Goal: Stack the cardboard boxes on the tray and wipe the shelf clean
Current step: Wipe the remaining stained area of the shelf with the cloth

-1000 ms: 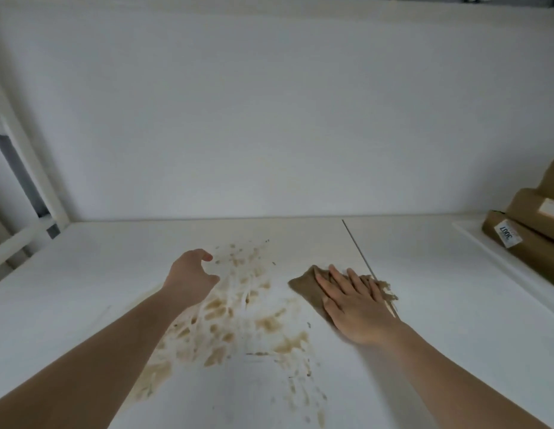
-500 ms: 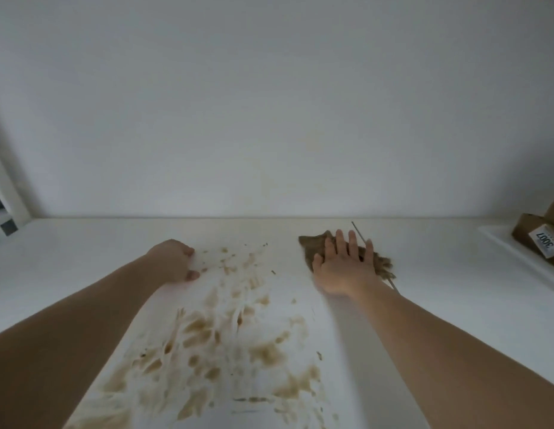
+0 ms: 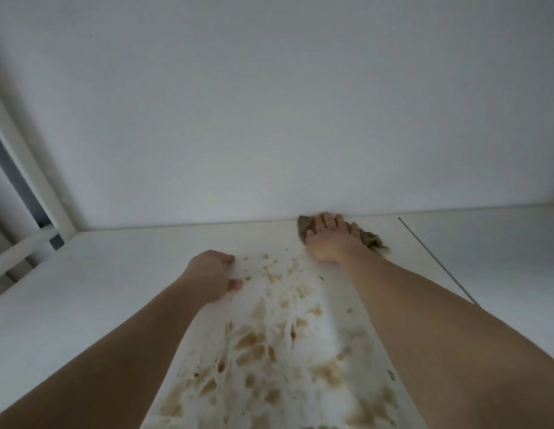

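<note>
- The flat white shelf (image 3: 121,274) runs from the near edge of the head view back to a plain white back wall (image 3: 269,103), meeting it in a straight line.
- The right hand (image 3: 328,243) lies palm down on a crumpled brown cloth (image 3: 370,239) at the far edge of the shelf, right where shelf meets wall.
- The fingers (image 3: 327,220) of the right hand are straight and spread a little, pressing flat on the cloth; their tips reach the wall line.
- The cloth shows on both sides of the hand: a pointed corner to the left of the fingers and a ragged bunch to the right of the wrist.
- The left hand (image 3: 212,275) rests on the shelf nearer the camera, well to the left of the cloth, its fingers curled under the palm with the thumb tip showing at the lower right; it holds nothing.
- A broad patch of tan-brown smears (image 3: 269,351) covers the shelf between the two forearms, starting as small specks just beside the left hand and growing thicker and blotchier toward the near edge.
- A thin dark seam line (image 3: 437,261) crosses the shelf diagonally to the right of the right forearm.
- A white upright post and rail of the shelf frame (image 3: 31,193) stand at the left edge.
- The cardboard boxes and the tray are outside this view.
</note>
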Motion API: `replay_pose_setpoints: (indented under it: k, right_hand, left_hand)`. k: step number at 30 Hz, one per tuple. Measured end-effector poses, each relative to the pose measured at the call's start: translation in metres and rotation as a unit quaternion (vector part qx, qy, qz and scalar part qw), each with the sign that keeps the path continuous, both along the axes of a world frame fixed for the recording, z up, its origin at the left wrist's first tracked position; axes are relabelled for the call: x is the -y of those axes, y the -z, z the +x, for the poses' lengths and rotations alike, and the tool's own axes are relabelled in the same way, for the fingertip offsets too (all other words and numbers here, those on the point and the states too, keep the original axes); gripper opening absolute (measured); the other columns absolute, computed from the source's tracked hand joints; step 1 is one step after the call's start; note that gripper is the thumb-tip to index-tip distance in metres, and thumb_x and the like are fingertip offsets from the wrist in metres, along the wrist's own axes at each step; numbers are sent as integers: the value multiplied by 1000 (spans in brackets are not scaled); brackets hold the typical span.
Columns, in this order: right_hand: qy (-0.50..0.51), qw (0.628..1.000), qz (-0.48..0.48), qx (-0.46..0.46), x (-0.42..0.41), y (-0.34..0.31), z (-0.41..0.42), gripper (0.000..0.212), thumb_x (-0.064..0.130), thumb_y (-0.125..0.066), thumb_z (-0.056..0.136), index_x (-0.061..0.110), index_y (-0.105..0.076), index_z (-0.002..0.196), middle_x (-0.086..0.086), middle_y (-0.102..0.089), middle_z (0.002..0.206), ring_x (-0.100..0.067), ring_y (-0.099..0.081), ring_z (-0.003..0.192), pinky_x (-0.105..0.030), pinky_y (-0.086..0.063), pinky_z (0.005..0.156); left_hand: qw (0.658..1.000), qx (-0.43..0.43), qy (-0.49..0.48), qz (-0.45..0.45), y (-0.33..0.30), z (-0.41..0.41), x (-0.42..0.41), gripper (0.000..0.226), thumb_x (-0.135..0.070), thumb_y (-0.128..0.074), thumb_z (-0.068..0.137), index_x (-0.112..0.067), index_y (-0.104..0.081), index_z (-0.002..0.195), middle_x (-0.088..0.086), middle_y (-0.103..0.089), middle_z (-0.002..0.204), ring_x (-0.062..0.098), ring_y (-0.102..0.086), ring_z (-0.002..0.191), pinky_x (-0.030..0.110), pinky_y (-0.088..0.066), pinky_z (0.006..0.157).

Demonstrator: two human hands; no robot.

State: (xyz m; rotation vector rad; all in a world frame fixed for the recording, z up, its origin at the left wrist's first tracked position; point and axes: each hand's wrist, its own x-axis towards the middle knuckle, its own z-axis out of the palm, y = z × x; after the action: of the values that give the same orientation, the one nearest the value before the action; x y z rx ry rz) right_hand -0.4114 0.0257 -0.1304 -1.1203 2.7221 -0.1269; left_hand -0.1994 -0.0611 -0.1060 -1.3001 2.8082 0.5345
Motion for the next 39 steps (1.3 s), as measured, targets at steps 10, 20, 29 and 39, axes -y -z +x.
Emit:
replay_pose_setpoints:
  k: [10,20,29,39]
  right_hand:
    - [-29,996,69,-55,-79,-5,-20,62,64,-6,95,42,7,152,15,13,161,-22,14,149,-61,13,114]
    - [-43,999,8,8,-17,-1,29,58,47,-11,101,31,5,155,7,16,161,-26,13,149,-53,5,119]
    - [-119,993,9,8,-55,0,1,54,49,-9,103,39,4,153,14,10,162,-14,5,149,-41,1,121]
    - [-123,992,-4,20,53,3,107,57,43,-11,102,29,8,154,7,18,161,-24,15,148,-49,7,119]
  left_hand:
    - [1000,-2,-4,11,-4,4,-9,65,-34,-61,90,-16,-36,146,4,-32,153,21,-33,138,26,-26,110]
    - [998,-52,-12,43,0,6,-7,64,-30,-64,89,-15,-38,145,4,-32,153,22,-33,139,27,-25,111]
    - [981,-161,-58,87,3,35,-2,64,-32,-74,80,-15,-50,137,1,-37,150,19,-35,138,32,-25,114]
    - [976,-139,-137,98,-17,100,51,67,0,-72,79,-18,-48,139,8,-34,148,27,-35,134,30,-30,104]
